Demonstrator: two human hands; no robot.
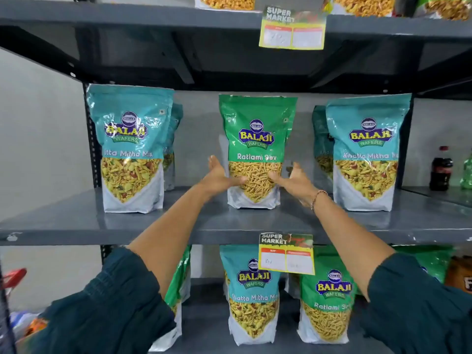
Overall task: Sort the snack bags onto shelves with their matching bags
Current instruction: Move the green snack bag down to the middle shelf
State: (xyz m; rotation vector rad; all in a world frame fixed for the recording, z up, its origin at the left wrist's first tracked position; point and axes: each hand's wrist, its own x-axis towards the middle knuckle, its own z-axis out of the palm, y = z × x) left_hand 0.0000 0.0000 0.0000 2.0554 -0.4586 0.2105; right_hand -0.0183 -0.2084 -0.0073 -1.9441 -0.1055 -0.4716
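Observation:
A green Ratlami Sev bag [255, 139] stands upright in the middle of the middle shelf [76, 221]. My left hand [219, 176] presses its left side and my right hand [296, 180] presses its right side, thumbs across the front. Teal Khatta Mitha Mix bags stand to the left [130, 149] and to the right [367, 154], each with another bag behind. On the lower shelf stand a teal Khatta Mitha Mix bag [251, 295] and a green Ratlami Sev bag [329, 307].
Yellow price tags hang on the upper shelf edge [292, 28] and the middle shelf edge [286, 252]. More snack bags sit on the top shelf [224, 1]. A dark cola bottle [440, 168] and a green bottle [467, 172] stand at far right.

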